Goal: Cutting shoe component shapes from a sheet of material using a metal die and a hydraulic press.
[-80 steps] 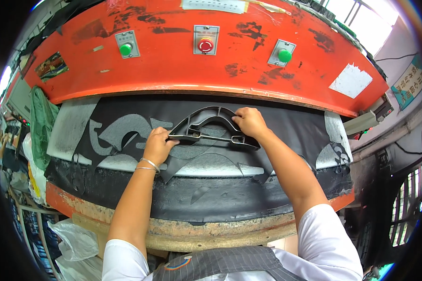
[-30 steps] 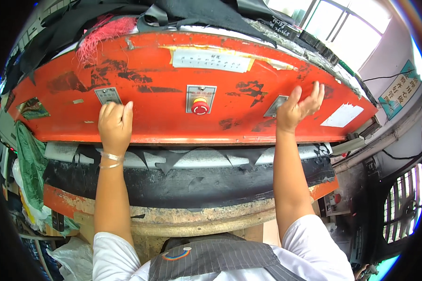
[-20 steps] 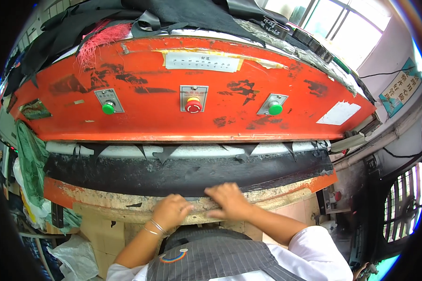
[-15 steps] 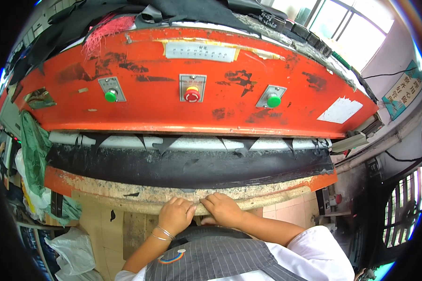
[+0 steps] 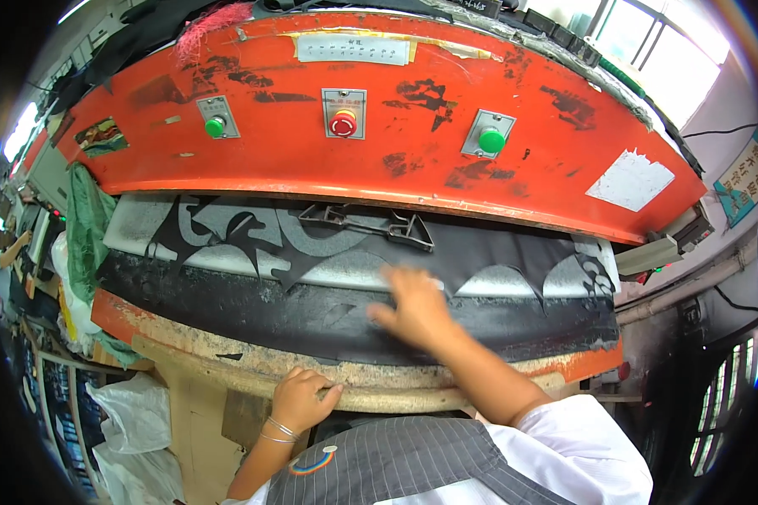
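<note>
Far left: green sheeting [image 5: 88, 227] hangs beside the orange press [image 5: 269, 160]. Left hand [image 5: 305, 400]: fingers curled at the front edge of the bench [image 5: 189, 338]; whether it grips that edge cannot be told. Centre: the metal cutting die [image 5: 365, 225] lies on black sheet material [image 5: 472, 246], just under the press's lower edge. Right of centre: right hand [image 5: 419, 310], blurred, thumb parted from fingers, nothing visibly held, near the die.
</note>
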A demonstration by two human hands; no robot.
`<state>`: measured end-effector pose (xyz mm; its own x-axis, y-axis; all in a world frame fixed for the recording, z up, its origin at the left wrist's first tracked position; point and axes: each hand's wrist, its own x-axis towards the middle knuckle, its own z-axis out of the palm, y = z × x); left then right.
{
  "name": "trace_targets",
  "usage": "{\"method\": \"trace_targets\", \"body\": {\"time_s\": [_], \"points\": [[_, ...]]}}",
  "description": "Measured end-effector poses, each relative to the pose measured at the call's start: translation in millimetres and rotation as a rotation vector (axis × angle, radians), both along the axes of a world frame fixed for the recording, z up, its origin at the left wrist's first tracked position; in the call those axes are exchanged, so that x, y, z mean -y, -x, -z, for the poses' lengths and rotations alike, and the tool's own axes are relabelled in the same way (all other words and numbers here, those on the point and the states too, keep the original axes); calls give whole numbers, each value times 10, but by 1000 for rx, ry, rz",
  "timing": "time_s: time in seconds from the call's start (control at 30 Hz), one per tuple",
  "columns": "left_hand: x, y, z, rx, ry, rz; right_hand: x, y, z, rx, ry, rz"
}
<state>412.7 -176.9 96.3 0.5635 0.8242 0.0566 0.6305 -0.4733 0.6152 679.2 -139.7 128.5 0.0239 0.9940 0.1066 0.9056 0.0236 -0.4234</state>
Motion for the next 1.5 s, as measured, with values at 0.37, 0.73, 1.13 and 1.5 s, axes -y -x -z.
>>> {"method": "trace_targets", "body": {"time_s": [0.37,0.73,1.13,1.5], "points": [[374,-685,100,333,301,-209,-705,-509,443,111,-31,132],[705,-411,518,1129,580,-622,683,349,332,-613,153,-555],[2080,268,766,688,28,-976,1430,843,388,-550,345,-580],[5008,1910,2119,-487,223,-1252,1139,-694,713,169,-31,-297]]}}
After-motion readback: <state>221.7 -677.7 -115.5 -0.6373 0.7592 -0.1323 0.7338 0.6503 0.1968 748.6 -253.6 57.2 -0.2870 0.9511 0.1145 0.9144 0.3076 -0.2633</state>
